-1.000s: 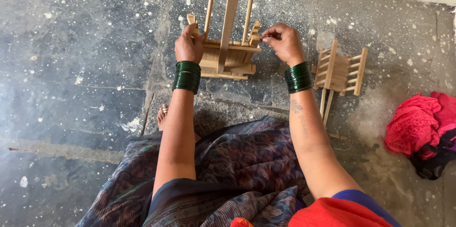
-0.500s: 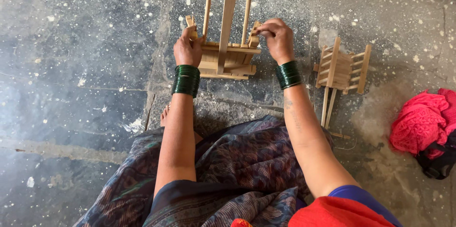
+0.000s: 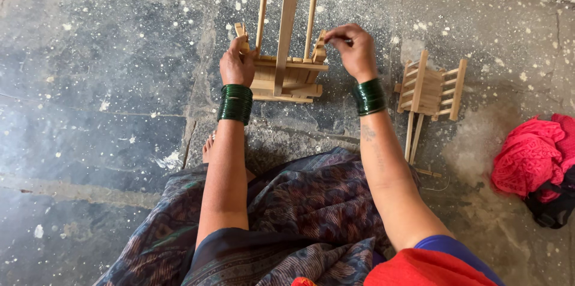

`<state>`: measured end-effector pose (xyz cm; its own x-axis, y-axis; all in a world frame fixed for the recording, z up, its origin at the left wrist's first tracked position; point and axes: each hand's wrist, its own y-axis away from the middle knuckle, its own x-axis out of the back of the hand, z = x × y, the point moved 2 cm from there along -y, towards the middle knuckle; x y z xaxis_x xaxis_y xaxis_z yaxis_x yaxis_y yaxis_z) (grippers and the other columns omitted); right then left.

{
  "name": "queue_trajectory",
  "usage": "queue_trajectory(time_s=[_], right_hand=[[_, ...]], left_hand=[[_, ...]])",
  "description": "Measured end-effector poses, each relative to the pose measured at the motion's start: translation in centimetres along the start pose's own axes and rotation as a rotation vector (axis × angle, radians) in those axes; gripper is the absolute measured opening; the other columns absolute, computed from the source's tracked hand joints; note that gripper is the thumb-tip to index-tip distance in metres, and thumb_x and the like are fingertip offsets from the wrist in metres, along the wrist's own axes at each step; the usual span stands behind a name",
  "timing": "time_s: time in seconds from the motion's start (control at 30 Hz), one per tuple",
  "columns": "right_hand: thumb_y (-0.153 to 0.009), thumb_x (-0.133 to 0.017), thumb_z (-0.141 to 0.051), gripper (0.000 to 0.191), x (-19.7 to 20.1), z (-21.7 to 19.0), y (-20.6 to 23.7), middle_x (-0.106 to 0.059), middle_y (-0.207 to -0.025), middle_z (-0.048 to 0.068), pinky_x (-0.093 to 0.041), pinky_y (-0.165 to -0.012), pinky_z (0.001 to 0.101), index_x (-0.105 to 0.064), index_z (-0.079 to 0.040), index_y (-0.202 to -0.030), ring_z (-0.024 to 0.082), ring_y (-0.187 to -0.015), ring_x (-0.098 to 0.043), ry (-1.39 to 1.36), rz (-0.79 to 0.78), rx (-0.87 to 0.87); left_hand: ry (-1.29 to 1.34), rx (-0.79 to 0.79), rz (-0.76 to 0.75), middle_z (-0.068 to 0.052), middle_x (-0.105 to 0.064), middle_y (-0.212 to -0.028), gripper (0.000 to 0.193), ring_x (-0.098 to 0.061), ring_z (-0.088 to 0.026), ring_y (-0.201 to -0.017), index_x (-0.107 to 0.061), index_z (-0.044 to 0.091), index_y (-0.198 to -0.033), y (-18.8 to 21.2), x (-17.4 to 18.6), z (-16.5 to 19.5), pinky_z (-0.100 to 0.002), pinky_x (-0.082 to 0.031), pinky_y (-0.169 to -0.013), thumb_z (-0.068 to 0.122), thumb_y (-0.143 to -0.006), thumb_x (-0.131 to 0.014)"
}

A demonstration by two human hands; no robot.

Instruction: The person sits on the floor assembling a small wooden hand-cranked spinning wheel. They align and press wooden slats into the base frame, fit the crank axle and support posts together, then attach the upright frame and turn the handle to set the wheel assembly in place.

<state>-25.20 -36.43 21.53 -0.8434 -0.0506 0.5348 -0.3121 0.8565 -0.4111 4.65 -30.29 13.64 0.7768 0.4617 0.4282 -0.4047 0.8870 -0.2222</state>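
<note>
Left hand (image 3: 237, 65) clamped on the wooden frame's (image 3: 286, 75) left corner, on the floor (image 3: 108, 82) before the knees; right hand (image 3: 353, 49) pinches its right corner post; second frame (image 3: 431, 89) lies just beside

The long slats of the wooden frame (image 3: 287, 52) are cut off by the top edge beyond both hands. What is pinched in the right hand (image 3: 353, 49) is too small to be told. The red cloth (image 3: 530, 154), far right of that hand, is clipped by the edge.

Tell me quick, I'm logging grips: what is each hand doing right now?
Left hand: closed around the left end of the wooden frame.
Right hand: fingers pinched at the frame's right upright; what they pinch cannot be told.
</note>
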Motion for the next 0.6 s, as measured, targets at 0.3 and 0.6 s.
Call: queue_trajectory(time_s=[0.3,0.6], right_hand=[[-0.100,-0.068,-0.005,0.009,-0.5,-2.8,0.1,-0.076,-0.102,0.002,-0.065,-0.078,0.0239,-0.071,-0.012,-0.097,0.008,-0.087,-0.075,-0.052,-0.119,-0.067],[-0.101,-0.070,-0.010,0.001,-2.5,-4.4,-2.4,-0.072,-0.094,0.003,-0.060,-0.070,0.0229,-0.069,-0.010,-0.102,0.008,-0.075,-0.065,-0.394,-0.064,-0.040]], left_hand=[[-0.131,0.012,0.002,-0.011,-0.078,-0.096,0.033,-0.074,-0.027,-0.081,-0.067,0.014,-0.123,0.0,-0.1,0.1,-0.042,-0.058,-0.075,0.017,-0.091,-0.075],[-0.053,0.049,-0.002,-0.010,-0.078,-0.103,0.032,-0.076,-0.022,-0.084,-0.068,0.015,-0.123,0.3,0.1,0.3,-0.038,-0.060,-0.079,0.017,-0.092,-0.073]])
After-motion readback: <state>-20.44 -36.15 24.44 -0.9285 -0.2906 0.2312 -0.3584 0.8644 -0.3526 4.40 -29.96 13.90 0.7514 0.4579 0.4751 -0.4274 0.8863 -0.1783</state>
